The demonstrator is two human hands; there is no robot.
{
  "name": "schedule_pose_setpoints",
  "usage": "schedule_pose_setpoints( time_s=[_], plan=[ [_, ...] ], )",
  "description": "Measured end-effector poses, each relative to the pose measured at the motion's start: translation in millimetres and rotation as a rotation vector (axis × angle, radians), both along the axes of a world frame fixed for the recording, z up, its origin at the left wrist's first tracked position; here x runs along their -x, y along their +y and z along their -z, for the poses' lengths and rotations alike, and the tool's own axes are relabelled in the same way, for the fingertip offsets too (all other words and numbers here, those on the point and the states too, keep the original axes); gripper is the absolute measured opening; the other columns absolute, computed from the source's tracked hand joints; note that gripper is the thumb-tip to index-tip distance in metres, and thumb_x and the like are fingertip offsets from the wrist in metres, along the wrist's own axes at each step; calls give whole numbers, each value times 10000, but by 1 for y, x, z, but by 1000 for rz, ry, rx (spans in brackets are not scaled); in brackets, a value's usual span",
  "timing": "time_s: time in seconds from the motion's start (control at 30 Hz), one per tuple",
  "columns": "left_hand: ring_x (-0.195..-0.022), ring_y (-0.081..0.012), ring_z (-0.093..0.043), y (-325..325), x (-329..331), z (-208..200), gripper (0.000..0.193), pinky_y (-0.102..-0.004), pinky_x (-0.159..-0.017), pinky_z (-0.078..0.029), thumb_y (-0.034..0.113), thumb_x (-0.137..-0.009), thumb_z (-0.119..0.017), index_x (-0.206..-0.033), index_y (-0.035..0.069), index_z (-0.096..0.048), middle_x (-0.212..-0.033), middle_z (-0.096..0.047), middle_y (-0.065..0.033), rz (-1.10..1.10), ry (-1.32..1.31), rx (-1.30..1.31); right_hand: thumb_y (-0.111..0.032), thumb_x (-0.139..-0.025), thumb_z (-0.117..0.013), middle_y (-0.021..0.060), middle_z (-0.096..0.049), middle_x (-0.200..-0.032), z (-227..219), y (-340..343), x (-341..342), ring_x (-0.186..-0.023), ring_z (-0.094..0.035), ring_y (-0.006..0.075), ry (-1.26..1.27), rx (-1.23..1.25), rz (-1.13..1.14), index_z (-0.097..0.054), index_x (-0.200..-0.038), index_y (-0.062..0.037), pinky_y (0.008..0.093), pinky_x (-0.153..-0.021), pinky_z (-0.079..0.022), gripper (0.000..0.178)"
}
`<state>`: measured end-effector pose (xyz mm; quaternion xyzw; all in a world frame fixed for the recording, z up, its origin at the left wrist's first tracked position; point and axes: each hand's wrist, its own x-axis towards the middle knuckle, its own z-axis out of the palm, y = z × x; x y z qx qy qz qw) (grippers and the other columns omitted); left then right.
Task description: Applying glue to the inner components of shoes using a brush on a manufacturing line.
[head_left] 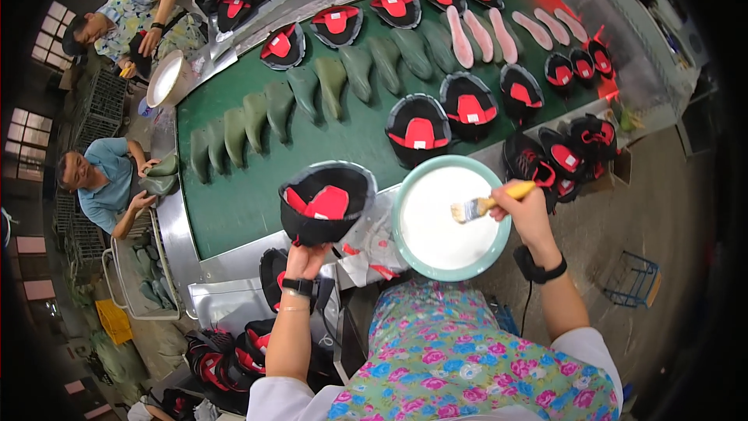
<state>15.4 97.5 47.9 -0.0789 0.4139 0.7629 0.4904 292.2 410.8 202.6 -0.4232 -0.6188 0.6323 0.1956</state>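
Note:
My left hand [308,259] grips a black shoe upper [315,228] from below, its red lining and grey rim facing up. Its fingers are mostly hidden under the upper. In my right hand [520,206] is a paintbrush [479,208] with a yellow handle, my fingers closed round it. The bristles hang over a pale green basin [403,243] of white liquid [440,234], which stands at the table's near edge in front of me. Whether the bristle tips touch the liquid I cannot tell.
A green work surface [234,210] carries rows of green shoe lasts [331,86], pink insoles [460,37] and more black-and-red uppers [418,126]. Piled uppers [226,355] lie lower left, others [565,152] at right. Two people [105,187] work at left, one beside another white-filled basin [166,78].

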Motion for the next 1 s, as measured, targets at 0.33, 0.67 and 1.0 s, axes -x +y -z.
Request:
schedule_pose_setpoints(
  time_s=[0.33,0.67,1.0],
  plan=[
    [-1248,-366,-421,139,29,164,469,-635,-1018,-356,51,-955,-380,-1407,133,-291,-1422,-360,-157,-260,-257,-165,-44,-840,-634,100,-645,-683,29,-55,20,-577,-610,130,-124,140,24,-633,-841,47,233,-544,-470,91],
    [-1211,-266,-463,-172,17,67,677,-356,-1026,-352,84,-736,-702,-1326,-50,-398,-1307,-493,-165,-158,1032,1412,-116,-905,-584,73,-638,-878,27,-132,114,-777,-593,116,57,63,-334,-626,-930,45,244,-723,-466,169],
    [-964,-239,-603,-235,-2,132,310,-349,-870,-454,0,-839,-550,-1148,-22,-549,-1057,-642,-132,-186,372,956,-90,-744,-629,88,-541,-1239,119,-295,197,-1196,-443,297,6,-765,-1019,-610,-1049,-30,354,-796,-524,312]
  ],
)
